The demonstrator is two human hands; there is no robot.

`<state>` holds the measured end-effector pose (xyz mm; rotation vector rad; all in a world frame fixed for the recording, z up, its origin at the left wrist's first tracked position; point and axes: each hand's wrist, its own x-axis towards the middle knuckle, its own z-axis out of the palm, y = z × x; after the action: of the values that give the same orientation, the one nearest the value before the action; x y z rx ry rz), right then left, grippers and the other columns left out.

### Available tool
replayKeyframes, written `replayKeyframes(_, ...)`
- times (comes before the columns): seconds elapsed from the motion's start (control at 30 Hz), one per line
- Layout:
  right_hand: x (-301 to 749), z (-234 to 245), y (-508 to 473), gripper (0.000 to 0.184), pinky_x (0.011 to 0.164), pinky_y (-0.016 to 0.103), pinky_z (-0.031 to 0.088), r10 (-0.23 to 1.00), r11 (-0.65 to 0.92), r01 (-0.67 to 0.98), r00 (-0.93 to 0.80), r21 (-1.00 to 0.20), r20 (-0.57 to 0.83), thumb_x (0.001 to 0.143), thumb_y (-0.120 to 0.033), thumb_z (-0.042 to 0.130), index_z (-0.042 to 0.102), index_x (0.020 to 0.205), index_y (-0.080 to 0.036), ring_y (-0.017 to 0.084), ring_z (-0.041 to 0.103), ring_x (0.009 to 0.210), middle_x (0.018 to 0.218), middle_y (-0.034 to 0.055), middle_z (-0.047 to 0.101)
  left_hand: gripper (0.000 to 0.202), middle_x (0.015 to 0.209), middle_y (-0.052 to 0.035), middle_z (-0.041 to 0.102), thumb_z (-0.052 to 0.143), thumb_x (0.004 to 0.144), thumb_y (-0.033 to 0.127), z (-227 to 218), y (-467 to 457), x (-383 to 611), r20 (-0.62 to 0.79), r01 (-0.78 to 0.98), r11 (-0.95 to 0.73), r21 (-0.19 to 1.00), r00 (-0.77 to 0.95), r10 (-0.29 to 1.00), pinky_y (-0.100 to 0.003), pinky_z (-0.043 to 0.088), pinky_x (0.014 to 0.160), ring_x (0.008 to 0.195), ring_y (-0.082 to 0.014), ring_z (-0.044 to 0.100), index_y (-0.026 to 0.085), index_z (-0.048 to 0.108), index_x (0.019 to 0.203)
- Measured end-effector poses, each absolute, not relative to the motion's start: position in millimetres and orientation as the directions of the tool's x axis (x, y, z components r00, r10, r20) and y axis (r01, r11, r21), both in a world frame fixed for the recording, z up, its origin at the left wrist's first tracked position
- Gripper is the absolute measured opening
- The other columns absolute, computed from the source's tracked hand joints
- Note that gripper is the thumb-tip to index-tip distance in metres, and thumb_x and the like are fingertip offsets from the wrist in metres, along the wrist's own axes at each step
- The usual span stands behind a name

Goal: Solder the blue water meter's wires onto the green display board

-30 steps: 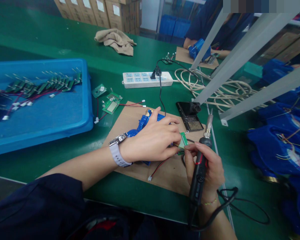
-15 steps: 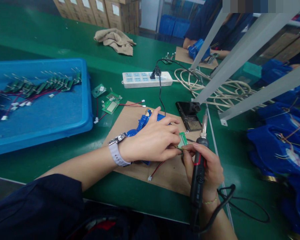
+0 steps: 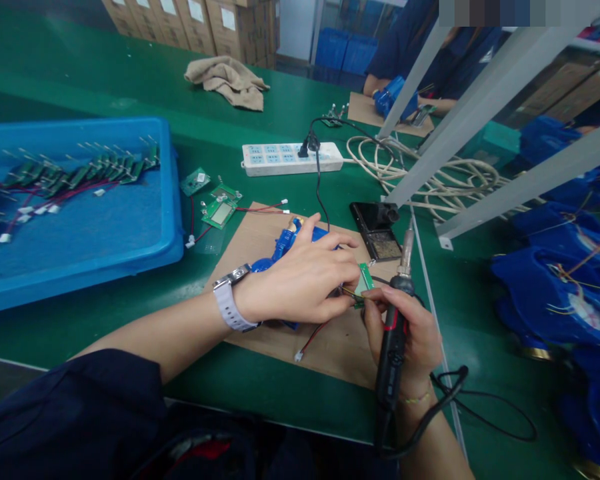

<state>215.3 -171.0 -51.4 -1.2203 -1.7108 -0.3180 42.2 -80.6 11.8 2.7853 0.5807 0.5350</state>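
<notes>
My left hand (image 3: 305, 280) lies over a blue housing with a brass end (image 3: 283, 243), its fingers curled around it; much of the housing is hidden beneath. In my right hand (image 3: 415, 327) is a black soldering iron (image 3: 394, 347), with the metal tip pointing up and away. The thumb and forefinger of that hand pinch a thin yellowish wire (image 3: 351, 292) beside a green circuit board (image 3: 365, 277). This board sits at my left fingertips. A red-and-black lead with a white connector (image 3: 299, 356) trails onto the cardboard sheet (image 3: 260, 347).
At left stands a blue tray (image 3: 173, 200) of circuit boards; more boards (image 3: 220, 212) lie beside it. Behind are a power strip (image 3: 293, 160), a cloth (image 3: 227, 80) and coiled cable (image 3: 430, 177). An iron stand (image 3: 377, 230), grey posts (image 3: 480, 100) and blue housings (image 3: 555, 293) flank the right. Another person works opposite.
The view has shifted slightly. My right fingertips have moved a little, and more of the yellowish wire shows between my hands. Both grips stay the same.
</notes>
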Motion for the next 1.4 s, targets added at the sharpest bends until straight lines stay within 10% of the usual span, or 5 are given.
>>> replayKeyframes(1.4,214,-61,-169,0.058,0.077,0.031,0.058,0.569,0.504,0.756,0.075,-0.419,0.819,0.072,-0.001,0.070,0.052,0.122,-0.023,0.015,0.069,0.081,0.094,0.0006,0.069,0.016,0.092,-0.0036,0.070,0.050,0.086,0.023,12,-82,42,0.315,0.338,-0.887,0.315,0.845,0.433,-0.061,0.010,0.110,0.124,-0.0239,0.047,0.019,0.062,0.077)
